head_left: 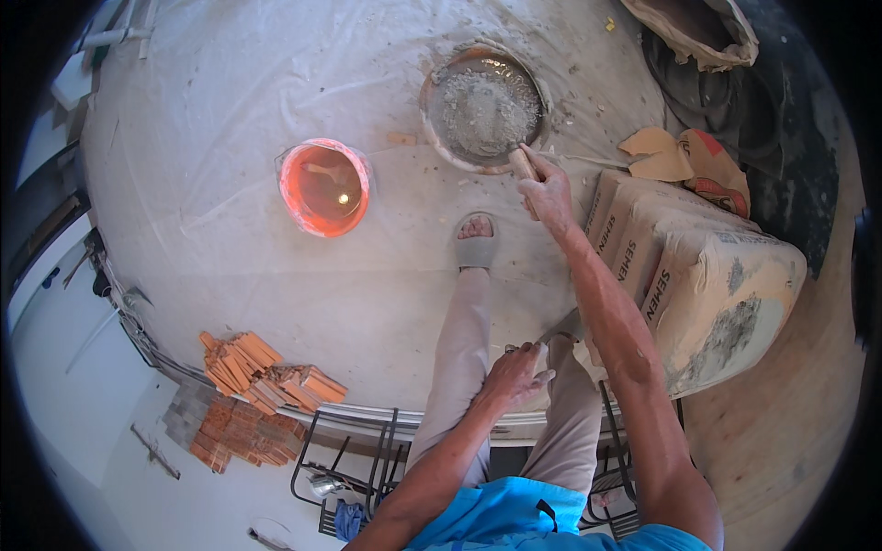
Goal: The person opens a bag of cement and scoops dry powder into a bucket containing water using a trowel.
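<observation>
Just off the near right rim of the basin (473, 167), it's the right hand (548, 190), fingers wrapped round a wooden-handled tool (523, 165), whose long axis slants forward and slightly left, across that rim to the grey mix (487, 108). So the basin lies ahead and left of this hand, the nearer by far! Well back from the basin's near side, the left hand (516, 375): thumb parted from fingers, whether gripping anything, can't tell.
</observation>
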Motion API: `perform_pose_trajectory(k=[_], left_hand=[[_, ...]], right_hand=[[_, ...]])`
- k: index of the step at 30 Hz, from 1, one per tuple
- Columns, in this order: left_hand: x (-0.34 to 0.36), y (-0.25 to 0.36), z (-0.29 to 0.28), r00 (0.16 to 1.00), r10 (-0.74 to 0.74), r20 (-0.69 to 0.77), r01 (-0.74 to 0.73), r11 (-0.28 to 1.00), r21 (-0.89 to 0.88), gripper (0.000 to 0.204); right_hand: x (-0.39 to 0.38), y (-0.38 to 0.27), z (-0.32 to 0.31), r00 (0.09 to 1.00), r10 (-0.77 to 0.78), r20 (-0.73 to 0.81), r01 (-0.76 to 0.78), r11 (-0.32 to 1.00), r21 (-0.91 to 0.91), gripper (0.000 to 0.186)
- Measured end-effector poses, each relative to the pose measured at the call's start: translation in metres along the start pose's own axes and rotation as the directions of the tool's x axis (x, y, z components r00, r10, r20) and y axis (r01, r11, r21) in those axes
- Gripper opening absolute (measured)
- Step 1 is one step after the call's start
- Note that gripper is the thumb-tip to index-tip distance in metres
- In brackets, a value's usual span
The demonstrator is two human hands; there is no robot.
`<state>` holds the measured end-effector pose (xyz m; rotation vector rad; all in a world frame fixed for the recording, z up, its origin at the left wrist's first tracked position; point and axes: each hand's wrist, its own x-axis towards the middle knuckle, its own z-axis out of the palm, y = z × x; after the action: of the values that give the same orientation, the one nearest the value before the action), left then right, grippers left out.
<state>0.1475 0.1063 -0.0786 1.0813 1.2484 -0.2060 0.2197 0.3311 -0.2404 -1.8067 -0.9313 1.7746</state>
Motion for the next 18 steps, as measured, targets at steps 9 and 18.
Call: perform_pose_trajectory(k=[9, 18], left_hand=[[0.001, 0.002, 0.004, 0.999, 0.016, -0.036, -0.018, 0.999, -0.032, 0.059], [0.004, -0.008, 0.022, 0.991, 0.065, -0.116, -0.076, 0.993, -0.09, 0.056]], right_hand=[[0.005, -0.018, -0.022, 0.918, -0.385, 0.09, 0.312, 0.564, -0.764, 0.077], [0.04, -0.072, -0.034, 0.812, -0.391, 0.434, 0.483, 0.031, -0.875, 0.069]])
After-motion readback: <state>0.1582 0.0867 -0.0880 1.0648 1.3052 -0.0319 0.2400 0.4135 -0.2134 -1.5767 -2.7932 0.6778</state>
